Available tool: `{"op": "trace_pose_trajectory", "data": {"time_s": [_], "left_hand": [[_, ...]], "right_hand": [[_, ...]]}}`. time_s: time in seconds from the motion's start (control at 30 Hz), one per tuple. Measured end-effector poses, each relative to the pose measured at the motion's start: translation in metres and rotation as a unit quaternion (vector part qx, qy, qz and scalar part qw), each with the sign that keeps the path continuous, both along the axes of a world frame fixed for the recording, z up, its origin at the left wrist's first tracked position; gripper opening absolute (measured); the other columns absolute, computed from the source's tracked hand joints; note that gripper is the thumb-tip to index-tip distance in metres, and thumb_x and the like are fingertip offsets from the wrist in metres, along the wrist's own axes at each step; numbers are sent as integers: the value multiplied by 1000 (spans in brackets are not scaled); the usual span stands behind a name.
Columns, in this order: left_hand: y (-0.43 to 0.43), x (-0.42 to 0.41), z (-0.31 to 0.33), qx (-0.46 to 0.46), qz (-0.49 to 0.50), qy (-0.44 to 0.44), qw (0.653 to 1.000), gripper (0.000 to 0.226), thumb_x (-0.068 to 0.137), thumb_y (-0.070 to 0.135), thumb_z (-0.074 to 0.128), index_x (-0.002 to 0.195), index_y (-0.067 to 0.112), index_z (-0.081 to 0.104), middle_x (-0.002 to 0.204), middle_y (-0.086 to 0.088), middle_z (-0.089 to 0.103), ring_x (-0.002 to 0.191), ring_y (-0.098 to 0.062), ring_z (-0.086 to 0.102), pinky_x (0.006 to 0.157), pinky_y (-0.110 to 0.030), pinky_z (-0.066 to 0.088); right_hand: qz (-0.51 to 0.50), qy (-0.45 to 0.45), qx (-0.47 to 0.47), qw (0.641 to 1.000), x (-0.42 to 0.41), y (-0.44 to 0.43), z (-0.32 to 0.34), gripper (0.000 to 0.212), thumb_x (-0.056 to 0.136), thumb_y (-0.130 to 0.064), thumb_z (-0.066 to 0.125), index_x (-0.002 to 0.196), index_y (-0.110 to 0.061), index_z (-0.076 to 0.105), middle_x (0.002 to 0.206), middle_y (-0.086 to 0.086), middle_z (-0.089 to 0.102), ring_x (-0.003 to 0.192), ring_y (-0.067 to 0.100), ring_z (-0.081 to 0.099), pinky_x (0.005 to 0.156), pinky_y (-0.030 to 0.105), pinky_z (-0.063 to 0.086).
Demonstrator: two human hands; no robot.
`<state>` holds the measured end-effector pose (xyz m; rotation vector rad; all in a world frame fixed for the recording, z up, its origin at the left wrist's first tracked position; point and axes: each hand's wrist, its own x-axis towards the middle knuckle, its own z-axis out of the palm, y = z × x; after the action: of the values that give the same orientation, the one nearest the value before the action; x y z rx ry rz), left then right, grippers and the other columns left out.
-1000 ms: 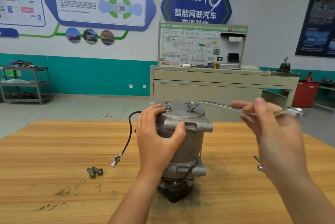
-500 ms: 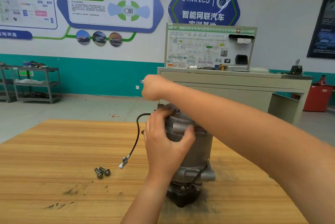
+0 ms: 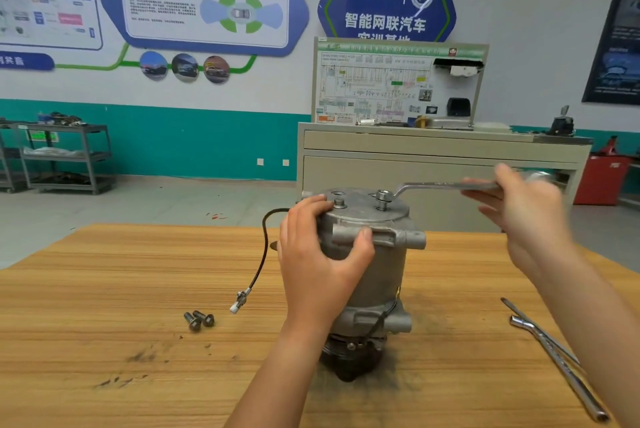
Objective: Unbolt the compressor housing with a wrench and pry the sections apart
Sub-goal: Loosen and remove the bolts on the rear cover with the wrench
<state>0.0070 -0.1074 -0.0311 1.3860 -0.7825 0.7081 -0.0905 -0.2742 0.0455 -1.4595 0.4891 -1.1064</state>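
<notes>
Two loose bolts (image 3: pixel 199 319) lie at 8 o'clock of the compressor (image 3: pixel 381 271), spare tools (image 3: pixel 568 372) at 4 o'clock; the left hand (image 3: pixel 318 254) grips its housing, the right hand (image 3: pixel 519 212) holds the wrench (image 3: pixel 443 186) seated on a top bolt (image 3: pixel 382 196).

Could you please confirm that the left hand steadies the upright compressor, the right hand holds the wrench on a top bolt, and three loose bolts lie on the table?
Not quite: the head view shows two loose bolts on the table, not three. The rest is right: the left hand steadies the upright compressor, and the right hand holds the wrench on a top bolt.
</notes>
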Motion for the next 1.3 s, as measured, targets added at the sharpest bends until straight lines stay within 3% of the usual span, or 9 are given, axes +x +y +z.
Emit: {"op": "trace_pose_trajectory", "data": {"time_s": [0.1,0.23,0.43,0.53,0.67,0.83,0.93,1.1,1.3], "left_hand": [[1,3,-4,-1,6,4,1000,43,69,48,57,106,27,50,112,23,47,111,-12,49,97,-38,43],[0,0,-1,-1,7,6,1000,42,69,47,57,105,26,50,112,21,48,112,-14,50,97,-39,42],[0,3,1,-4,-1,25,1000,26,66,24,69,86,29,53,85,3,58,83,-12,54,69,-39,47],[-6,2,6,-29,-67,58,996,30,75,-28,52,100,-12,49,96,-35,49,93,-39,46,70,-34,40],[-2,1,-1,12,8,10,1000,39,71,37,63,105,20,52,110,13,52,106,-19,51,93,-37,44],[-3,1,0,-7,27,-5,1000,42,69,46,55,104,24,50,111,24,45,108,-16,50,95,-35,42],[-3,2,-2,-9,20,-3,1000,42,68,46,55,104,23,51,111,23,46,108,-15,50,96,-32,42],[-6,5,-2,-10,31,-15,999,42,68,46,56,104,25,50,111,25,46,108,-13,50,94,-26,38],[1,1,7,-6,-13,27,1000,25,67,37,59,89,25,55,87,-3,61,87,-16,58,78,-38,46]], "right_hand": [[35,204,-33,978,62,-19,23,21,96,-26,43,94,-9,56,72,-1,67,75,16,66,83,39,42],[86,441,-293,844,125,23,60,32,94,-37,48,93,-5,54,90,6,66,60,12,59,37,16,36],[167,280,-612,720,113,165,40,32,95,-31,46,65,-21,43,67,-2,52,55,12,44,53,28,38],[163,24,-602,781,34,171,9,31,94,-36,44,69,-19,50,60,-2,55,60,16,52,58,26,40],[84,-161,-362,915,-37,103,-15,16,90,-29,48,82,-22,60,65,-3,66,70,5,65,69,16,51],[12,-96,-13,995,-4,8,-8,14,94,-12,46,88,-20,56,65,-4,70,68,7,69,75,29,52],[42,104,-15,994,51,-22,13,16,93,-22,51,79,-15,55,61,-3,66,53,5,63,76,33,46],[112,401,-296,860,134,23,57,19,92,-23,54,86,-6,57,77,3,69,56,9,60,55,23,43],[104,293,-634,708,116,148,34,17,96,-23,43,87,-14,52,79,4,59,76,25,53,58,32,38]]}}
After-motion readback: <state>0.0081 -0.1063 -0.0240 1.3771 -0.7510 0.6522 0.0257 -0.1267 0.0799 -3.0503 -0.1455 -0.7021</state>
